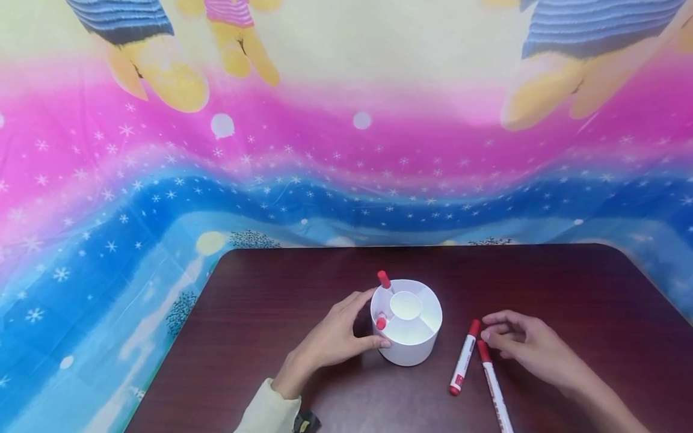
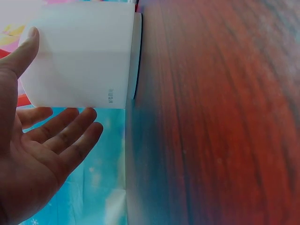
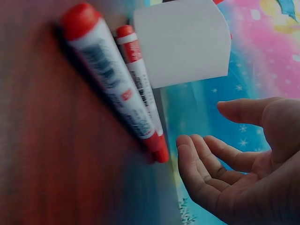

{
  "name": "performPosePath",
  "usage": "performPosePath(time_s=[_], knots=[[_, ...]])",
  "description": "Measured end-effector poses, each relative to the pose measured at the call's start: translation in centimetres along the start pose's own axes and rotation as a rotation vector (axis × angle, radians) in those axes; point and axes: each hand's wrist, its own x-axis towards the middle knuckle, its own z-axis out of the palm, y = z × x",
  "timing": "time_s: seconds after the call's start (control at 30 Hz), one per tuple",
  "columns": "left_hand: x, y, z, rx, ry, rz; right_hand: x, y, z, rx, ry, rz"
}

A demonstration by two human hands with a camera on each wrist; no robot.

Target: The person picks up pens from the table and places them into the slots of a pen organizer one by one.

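In the head view a round white divided pen holder (image 1: 407, 349) stands upright on the table. Two red-capped markers are in its left side, a rear marker (image 1: 384, 279) and a front marker (image 1: 381, 322). My left hand (image 1: 338, 334) holds the holder from the left, thumb at the front and fingers toward the back; part of those fingers is hidden. Two white markers with red ends lie to the right, a left one (image 1: 464, 358) and a right one (image 1: 494, 385). Beside their far ends, my right hand (image 1: 533, 346) hovers with fingers loosely bent, holding nothing.
The dark red-brown table (image 1: 260, 313) has a rounded far edge. Behind it hangs a colourful cloth (image 1: 325, 138) with snowflakes and cartoon figures. A pale sleeve (image 1: 267, 412) covers the left forearm, and a dark strap (image 1: 307, 423) shows beside it.
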Motion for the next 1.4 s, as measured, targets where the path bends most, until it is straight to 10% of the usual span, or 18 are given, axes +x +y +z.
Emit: performPosePath(time_s=[0.67,1.4], knots=[[0.0,0.0,0.0,0.001,-0.001,-0.004,-1.6,2.8,0.9,-0.011,-0.063,0.168],[-0.1,-0.2,0.1,-0.005,-0.001,0.004,-1.9,2.5,1.7,-0.119,-0.046,0.031]])
